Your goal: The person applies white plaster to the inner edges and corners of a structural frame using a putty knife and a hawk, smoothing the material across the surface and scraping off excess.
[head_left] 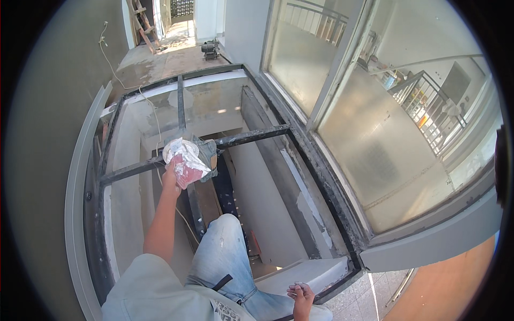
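My left hand point(171, 175) reaches forward, its fingers closed on the edge of a flat red piece point(188, 170) smeared with white paste. A crumpled grey-green cloth or bag point(208, 155) lies just behind and beside it, over the crossbar of a dark metal frame point(251, 136). My right hand point(302, 297) is held low, near my bent jean-clad leg point(219, 251). Its fingers are curled together, and whether something small is in them is hidden.
The frame spans a deep opening with pale walls. A white slab point(305, 275) lies near its front right corner. Frosted windows point(369, 155) stand along the right. A thin cable point(156, 115) crosses the frame; a dark motor-like machine point(210, 50) and wooden ladder point(143, 27) stand beyond.
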### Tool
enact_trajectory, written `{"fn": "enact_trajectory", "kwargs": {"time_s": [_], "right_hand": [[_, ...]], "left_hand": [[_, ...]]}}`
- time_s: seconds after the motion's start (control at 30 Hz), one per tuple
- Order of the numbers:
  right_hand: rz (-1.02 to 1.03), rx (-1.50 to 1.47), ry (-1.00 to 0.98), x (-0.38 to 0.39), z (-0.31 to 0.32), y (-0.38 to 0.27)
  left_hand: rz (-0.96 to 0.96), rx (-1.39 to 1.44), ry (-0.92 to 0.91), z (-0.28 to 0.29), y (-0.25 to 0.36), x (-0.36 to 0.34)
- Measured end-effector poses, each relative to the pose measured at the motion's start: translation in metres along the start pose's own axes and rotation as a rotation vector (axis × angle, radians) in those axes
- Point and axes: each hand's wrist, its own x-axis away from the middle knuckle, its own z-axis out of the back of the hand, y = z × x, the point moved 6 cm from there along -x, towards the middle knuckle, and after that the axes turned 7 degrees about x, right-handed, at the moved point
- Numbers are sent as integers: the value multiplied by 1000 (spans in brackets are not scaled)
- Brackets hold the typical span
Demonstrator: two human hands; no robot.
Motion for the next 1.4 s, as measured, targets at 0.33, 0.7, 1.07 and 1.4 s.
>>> {"fn": "enact_trajectory", "kwargs": {"time_s": [0.33, 0.7, 1.07, 1.4], "right_hand": [[141, -336, -502, -39, -105, -116], [243, -778, -226, -44, -17, -134], [94, -376, -66, 27, 49, -121], [120, -151, -179, 54, 11, -136]], "left_hand": [[852, -130, -550, -126, -127, 305], [1111, -340, -845, -173, -174, 413], [574, -154, -777, -185, -148, 346], [280, -200, -1046, -214, -138, 367]]}}
